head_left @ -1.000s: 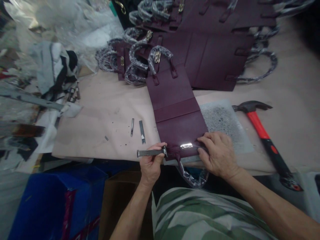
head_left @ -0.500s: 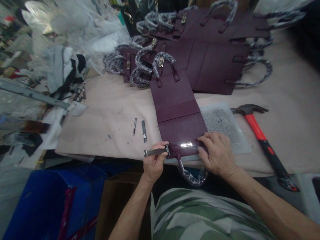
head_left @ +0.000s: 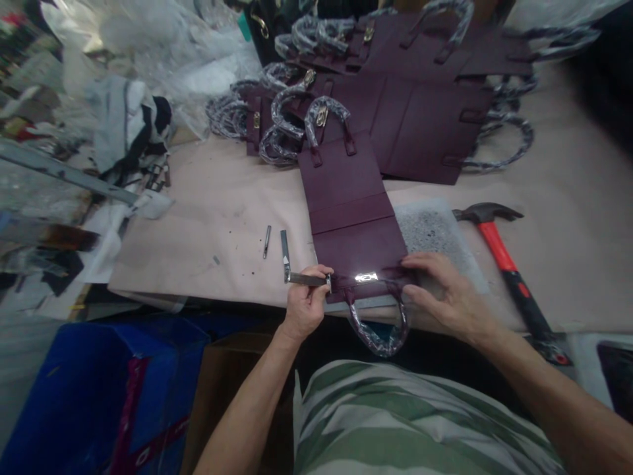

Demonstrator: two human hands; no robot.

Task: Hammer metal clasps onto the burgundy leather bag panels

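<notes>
At the near edge of a cloth-covered table (head_left: 217,198), a person works with two bare hands, seen from above. The left hand (head_left: 302,310), its forearm angled inward from the lower left, closes thumb against fingers around a metal tool (head_left: 307,280), leaving no slack in the pinch. The tool's long axis lies crosswise, roughly parallel to the table edge, its flared end pointing right, just beside the near left corner of a dark purple bag piece (head_left: 353,204). The right hand (head_left: 448,293), slightly blurred, enters from the lower right; its thumb and fingers are parted, the tips at the piece's near right edge, though whether they touch it I cannot tell. The bag piece lies flat on the table, its long axis running away from the person and leaning a little left at the far end. Its near end bears a shiny clasp (head_left: 366,278), set crosswise between the hands, and a wrapped handle (head_left: 380,344) that loops over the table edge toward the person. Under the piece's right side lies a speckled sheet (head_left: 445,241); right of that rests a claw hammer (head_left: 509,284), head pointing away.
</notes>
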